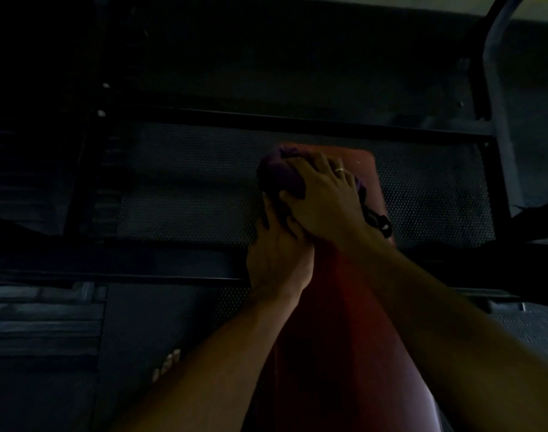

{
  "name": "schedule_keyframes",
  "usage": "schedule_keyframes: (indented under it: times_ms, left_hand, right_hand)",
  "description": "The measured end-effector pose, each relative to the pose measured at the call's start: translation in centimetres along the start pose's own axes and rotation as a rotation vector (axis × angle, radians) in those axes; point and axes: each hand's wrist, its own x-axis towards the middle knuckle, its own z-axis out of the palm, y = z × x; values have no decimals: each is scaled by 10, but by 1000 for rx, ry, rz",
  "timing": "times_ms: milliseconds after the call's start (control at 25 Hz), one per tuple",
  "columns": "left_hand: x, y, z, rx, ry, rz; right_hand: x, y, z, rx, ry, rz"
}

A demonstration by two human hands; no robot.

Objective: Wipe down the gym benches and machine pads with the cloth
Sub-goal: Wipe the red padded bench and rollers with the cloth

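At the far end of the bench (370,171), my right hand (321,194) presses the cloth (279,171) with spread fingers (341,173), the left hand (277,257) half hidden, its grip unclear; I'd keep pressure flat, strokes overlapping.

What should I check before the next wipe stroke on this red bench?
1. Cloth on pad: purple cloth lies bunched at the far end of the red bench pad. Ok.
2. Right hand presses on the cloth, fingers spread. Ok.
3. Left hand grip: its fingers run under the right hand. Cannot tell.
4. Dark strand trails loose at the pad's right edge. Not ok.
5. Pad surface already clean: too dark. Cannot tell.
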Motion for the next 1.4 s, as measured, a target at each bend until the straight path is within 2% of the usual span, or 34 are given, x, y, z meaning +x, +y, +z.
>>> schedule_keyframes:
  times_ms: [240, 440, 560, 680, 800, 920, 1040, 1120, 1160, 1240, 1400]
  left_hand:
    - [1, 1, -1, -37, 7, -40]
    - [3, 2, -6, -37, -40, -50]
    - [0, 4, -7, -41, -55, -85]
    - [0, 4, -6, -47, -36, -79]
    - [-2, 5, -5, -33, -15, -62]
    - [-1, 4, -6, -53, -38, -69]
    - [-2, 5, -9, -58, -52, -76]
    - [-3, 6, -9, -48, -53, -80]
    - [-3, 5, -8, -44, -49, -76]
    - [-3, 3, -6, -49, -38, -69]
    - [-6, 5, -9, -46, -37, -57]
  right_hand:
    - [88, -12, -11, 32, -79, 176]
    - [38, 26, -10, -29, -7, -45]
    - [43, 74, -23, -100, -5, 129]
    - [57, 62, -21, -54, -3, 278]
    - [62, 14, -14, -67, -32, 198]
    - [58, 23, -21, -45, -50, 147]
    - [39, 68, -31, 52, 29, 362]
    - [28, 78, -27, 120, 95, 534]
    - [29, 74, -23, 128, 104, 555]
    - [33, 57, -16, 115, 108, 474]
    - [-13, 42, -15, 31, 96, 106]
